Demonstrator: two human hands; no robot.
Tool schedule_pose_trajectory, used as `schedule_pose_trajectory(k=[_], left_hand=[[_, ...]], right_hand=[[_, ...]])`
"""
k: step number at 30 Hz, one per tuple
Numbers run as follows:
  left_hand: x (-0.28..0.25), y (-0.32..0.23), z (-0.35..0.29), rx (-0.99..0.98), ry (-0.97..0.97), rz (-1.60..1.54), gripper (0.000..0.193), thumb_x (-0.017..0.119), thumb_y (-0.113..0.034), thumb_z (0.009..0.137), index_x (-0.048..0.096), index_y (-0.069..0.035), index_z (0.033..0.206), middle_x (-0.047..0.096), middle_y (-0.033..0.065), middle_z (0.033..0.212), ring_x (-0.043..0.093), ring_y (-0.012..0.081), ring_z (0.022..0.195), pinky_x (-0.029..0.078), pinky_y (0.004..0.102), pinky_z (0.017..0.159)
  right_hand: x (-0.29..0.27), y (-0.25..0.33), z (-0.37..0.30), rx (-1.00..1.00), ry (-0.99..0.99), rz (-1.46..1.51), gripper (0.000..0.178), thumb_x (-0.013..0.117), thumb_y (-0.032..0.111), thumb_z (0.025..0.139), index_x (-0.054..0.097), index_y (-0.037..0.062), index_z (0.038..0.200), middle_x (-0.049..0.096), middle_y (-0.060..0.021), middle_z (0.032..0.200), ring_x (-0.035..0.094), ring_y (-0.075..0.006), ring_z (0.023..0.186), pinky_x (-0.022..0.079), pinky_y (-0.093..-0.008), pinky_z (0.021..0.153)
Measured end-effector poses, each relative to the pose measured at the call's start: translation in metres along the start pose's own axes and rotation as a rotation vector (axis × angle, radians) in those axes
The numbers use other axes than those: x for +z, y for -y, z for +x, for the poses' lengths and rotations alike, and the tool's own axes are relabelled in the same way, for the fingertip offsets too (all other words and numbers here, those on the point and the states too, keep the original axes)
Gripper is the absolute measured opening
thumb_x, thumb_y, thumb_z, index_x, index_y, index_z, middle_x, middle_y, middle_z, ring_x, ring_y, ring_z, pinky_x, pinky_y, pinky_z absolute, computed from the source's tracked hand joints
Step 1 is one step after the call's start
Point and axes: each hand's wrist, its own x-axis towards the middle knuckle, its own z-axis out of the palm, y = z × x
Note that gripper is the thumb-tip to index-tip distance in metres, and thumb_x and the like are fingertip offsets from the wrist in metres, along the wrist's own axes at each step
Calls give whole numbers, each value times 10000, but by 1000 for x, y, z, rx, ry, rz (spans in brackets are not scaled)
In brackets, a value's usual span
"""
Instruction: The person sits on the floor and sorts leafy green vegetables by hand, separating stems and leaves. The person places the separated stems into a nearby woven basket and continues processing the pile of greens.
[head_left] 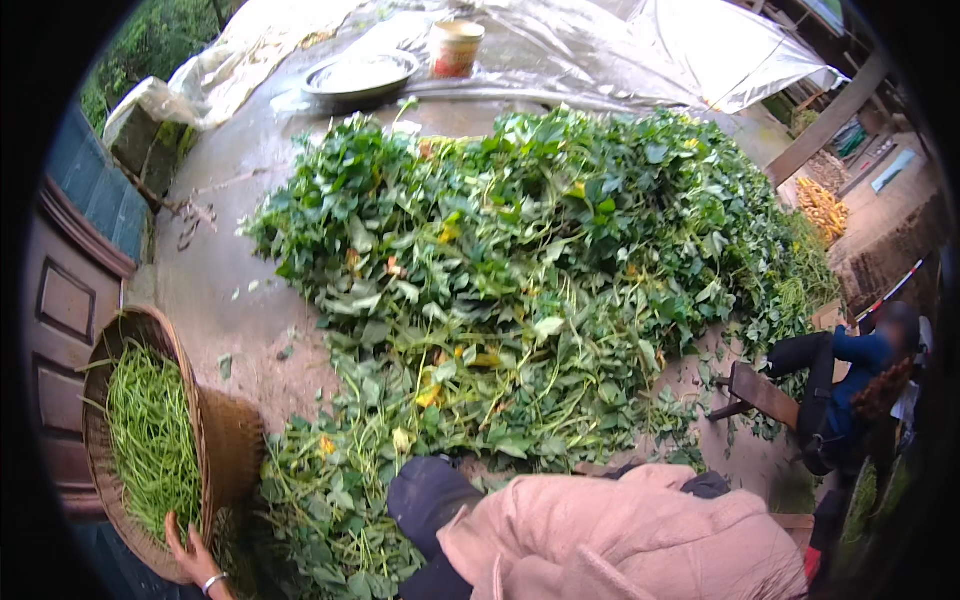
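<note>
My left hand [193,560], with a silver bangle at the wrist, reaches to the near rim of a tall woven basket [235,445]. Its visible fingers are spread beside the long thin green beans [150,435] that fill the basket. I see nothing held in it, though part of the hand is cut off by the picture's dark edge. My right hand does not show. In front of me spreads a large heap of leafy green vines [520,270], with some yellowed leaves among them. My pink coat [620,540] covers the lower middle of the view.
At the right another person [850,370] sits by a small wooden bench [762,395]. Beyond the heap are a wide metal basin [360,78], a bucket [456,50] and plastic sheeting [590,40]. A brown panelled door [75,320] stands behind the basket. Orange-yellow cobs [822,212] lie far right.
</note>
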Motion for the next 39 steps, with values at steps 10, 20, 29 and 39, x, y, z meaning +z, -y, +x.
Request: schedule_pose_trajectory(k=[10,20,29,39], left_hand=[[14,-4,-29,41,118,185,507,690,-164,810,543,-100,1291,599,128,1186,562,307,1068,446,380,922],[44,-62,-8,-170,105,519,409,727,-142,771,617,-165,1164,661,83,1079,619,332,946,485,441,805],[39,-65,-14,-61,153,389,496,664,-48,790,606,-271,1229,687,120,1012,650,365,884,506,441,734],[84,-99,-79,-85,145,362,548,591,58,710,649,-201,1189,674,145,1052,652,352,914,513,408,793]], right_hand=[[-14,-8,8,12,180,84,111,577,213,836,601,114,792,588,-74,793,584,-273,710,469,-435,605],[91,-32,37,-204,61,42,126,617,246,815,629,121,825,607,-71,841,599,-281,743,482,-450,623],[77,-3,61,91,604,82,169,691,284,776,700,170,902,651,-57,981,634,-275,832,516,-447,642],[32,21,69,346,840,5,280,790,240,696,755,213,973,698,-5,1053,666,-246,884,545,-418,629]])
